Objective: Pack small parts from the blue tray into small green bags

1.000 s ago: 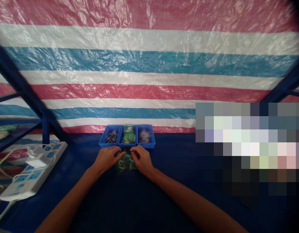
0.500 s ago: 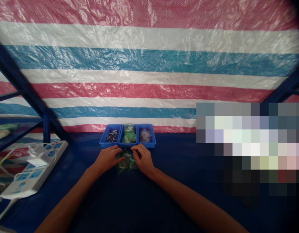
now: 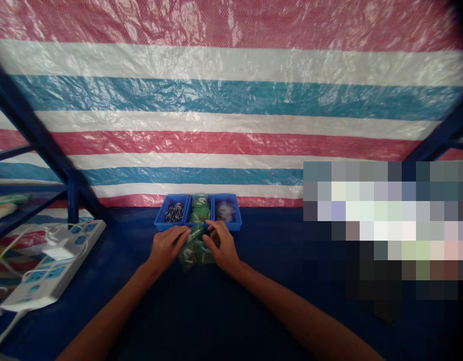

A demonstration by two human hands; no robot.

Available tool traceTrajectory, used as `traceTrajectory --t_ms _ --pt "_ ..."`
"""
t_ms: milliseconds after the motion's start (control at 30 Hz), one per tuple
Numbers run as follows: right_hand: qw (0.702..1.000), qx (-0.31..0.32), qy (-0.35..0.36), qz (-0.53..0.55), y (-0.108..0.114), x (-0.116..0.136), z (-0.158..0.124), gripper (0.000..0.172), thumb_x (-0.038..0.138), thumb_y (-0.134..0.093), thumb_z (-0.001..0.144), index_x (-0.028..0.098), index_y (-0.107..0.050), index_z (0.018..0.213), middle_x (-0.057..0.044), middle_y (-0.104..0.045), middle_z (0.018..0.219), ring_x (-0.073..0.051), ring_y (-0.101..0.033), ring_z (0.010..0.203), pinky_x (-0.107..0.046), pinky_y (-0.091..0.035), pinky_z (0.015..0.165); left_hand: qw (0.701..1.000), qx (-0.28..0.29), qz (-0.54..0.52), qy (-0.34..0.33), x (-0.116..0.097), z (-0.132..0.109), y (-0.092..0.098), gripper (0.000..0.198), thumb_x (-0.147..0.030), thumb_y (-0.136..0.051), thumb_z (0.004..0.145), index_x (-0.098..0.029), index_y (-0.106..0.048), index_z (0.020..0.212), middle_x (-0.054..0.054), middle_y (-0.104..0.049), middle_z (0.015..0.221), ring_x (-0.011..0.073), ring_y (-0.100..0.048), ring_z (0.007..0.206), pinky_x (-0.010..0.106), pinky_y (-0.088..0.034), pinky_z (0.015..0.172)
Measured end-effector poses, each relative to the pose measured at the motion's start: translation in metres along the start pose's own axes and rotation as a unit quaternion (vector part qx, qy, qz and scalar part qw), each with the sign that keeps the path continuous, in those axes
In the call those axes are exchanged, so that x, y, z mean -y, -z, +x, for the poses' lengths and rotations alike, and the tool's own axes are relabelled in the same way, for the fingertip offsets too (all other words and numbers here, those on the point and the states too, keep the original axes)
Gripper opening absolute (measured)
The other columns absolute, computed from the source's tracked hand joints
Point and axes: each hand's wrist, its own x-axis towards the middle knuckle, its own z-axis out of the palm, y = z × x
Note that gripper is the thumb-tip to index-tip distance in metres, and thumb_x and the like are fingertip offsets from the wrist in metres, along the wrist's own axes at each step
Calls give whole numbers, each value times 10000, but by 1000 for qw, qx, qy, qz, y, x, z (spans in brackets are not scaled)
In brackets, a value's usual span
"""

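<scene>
A clear plastic bag of small green parts point(image 3: 196, 250) lies on the dark blue table between my hands. My left hand point(image 3: 167, 247) grips the bag's left top edge with curled fingers. My right hand point(image 3: 222, 245) pinches its right top edge. Just behind the bag stand three small blue bins: the left bin point(image 3: 172, 213) holds dark metal pins, the middle bin point(image 3: 200, 209) holds green parts, the right bin point(image 3: 226, 211) holds pale clear pieces.
A white power strip point(image 3: 47, 271) with a plugged-in adapter and cables lies at the left. Blue shelf frame bars point(image 3: 43, 145) rise at left and right. A striped red, white and blue tarp point(image 3: 231, 115) hangs behind the table. A blurred patch covers the right side.
Both hands have shifted slightly on the bag's top edge and the bag's mouth has lifted a little toward the bins. The bins and power strip stay put.
</scene>
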Motion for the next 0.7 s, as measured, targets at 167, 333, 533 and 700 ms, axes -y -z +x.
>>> traceTrajectory --t_ms 167,333,533,700 --pt "998 54 19 -16 0 1 2 158 307 -537 868 182 -600 941 -37 -548 873 -126 -520 677 -242 -432 631 995 -17 -45 85 -6 -7 -10 209 -292 -502 883 -183 -679 897 30 -722 831 126 -647 628 227 -507 693" --pt "999 33 31 -28 1 5 2 211 288 -505 887 187 -538 705 -2 -501 700 -136 -487 674 -247 -387 623 980 -5 -120 157 -14 -5 -11 207 -331 -539 855 -184 -673 911 30 -707 822 140 -638 648 249 -505 691" --pt "999 13 14 -31 0 1 0 268 301 -558 852 189 -484 620 28 -453 615 -116 -440 574 -234 -335 555 941 30 -245 230 -12 -3 -19 300 -385 -616 786 -160 -650 982 45 -673 835 175 -638 739 250 -514 626" --pt "999 10 -2 -33 -1 -1 0 284 300 -555 856 188 -474 607 31 -446 602 -113 -434 567 -232 -329 551 923 48 -293 246 -10 -4 -22 297 -375 -612 792 -162 -635 998 51 -655 894 177 -635 776 254 -526 636"
